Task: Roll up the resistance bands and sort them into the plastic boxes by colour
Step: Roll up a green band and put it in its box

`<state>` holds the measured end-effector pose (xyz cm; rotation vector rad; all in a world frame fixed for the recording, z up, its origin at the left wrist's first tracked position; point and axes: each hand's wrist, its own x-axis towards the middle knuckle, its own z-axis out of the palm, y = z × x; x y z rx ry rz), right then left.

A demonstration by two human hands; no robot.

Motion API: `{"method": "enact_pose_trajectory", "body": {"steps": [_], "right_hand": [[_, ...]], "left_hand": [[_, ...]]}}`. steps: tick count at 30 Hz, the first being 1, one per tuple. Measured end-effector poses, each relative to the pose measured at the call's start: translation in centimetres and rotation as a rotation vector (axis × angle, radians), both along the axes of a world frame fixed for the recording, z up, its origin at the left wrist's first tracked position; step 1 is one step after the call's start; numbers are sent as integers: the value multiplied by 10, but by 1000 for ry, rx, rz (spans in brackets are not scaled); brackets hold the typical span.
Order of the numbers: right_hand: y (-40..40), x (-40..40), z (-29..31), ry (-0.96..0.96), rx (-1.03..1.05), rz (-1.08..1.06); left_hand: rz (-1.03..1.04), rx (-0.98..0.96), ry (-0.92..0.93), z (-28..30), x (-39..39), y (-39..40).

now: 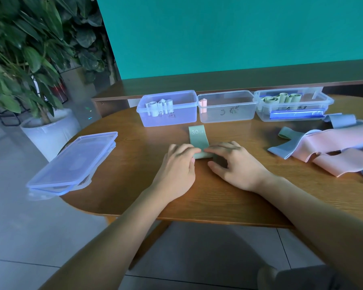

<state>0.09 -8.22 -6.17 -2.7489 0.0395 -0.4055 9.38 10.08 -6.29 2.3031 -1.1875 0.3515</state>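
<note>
A green resistance band (198,137) marked "30 LB" lies flat in the middle of the round wooden table (218,197), its near end rolled up. My left hand (177,164) and my right hand (234,162) both pinch that rolled end, fingertips meeting on top of it. Three clear plastic boxes stand in a row behind it: the left box (168,119) holds pale blue rolls, the middle box (228,116) one pink roll, the right box (291,114) green rolls.
A heap of loose pink, blue and green bands (331,147) lies at the table's right. Stacked clear lids (76,162) overhang the table's left edge. A potted plant (29,59) stands on the floor at left. A low wooden ledge runs behind the boxes.
</note>
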Motion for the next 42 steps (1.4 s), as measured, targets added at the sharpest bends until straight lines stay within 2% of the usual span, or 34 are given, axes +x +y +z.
{"method": "enact_pose_trajectory", "body": {"steps": [5, 14, 21, 28, 42], "right_hand": [[2, -2, 3, -65, 3, 1], [-4, 7, 3, 8, 10, -7], [-4, 9, 5, -53, 6, 7], [-9, 15, 6, 24, 14, 5], [-14, 25, 5, -31, -15, 9]], "left_hand": [[17, 1, 22, -1, 6, -4], [-4, -19, -33, -3, 13, -7], [31, 21, 0, -3, 17, -11], [57, 51, -36, 0, 16, -13], [68, 90, -19, 3, 30, -23]]}}
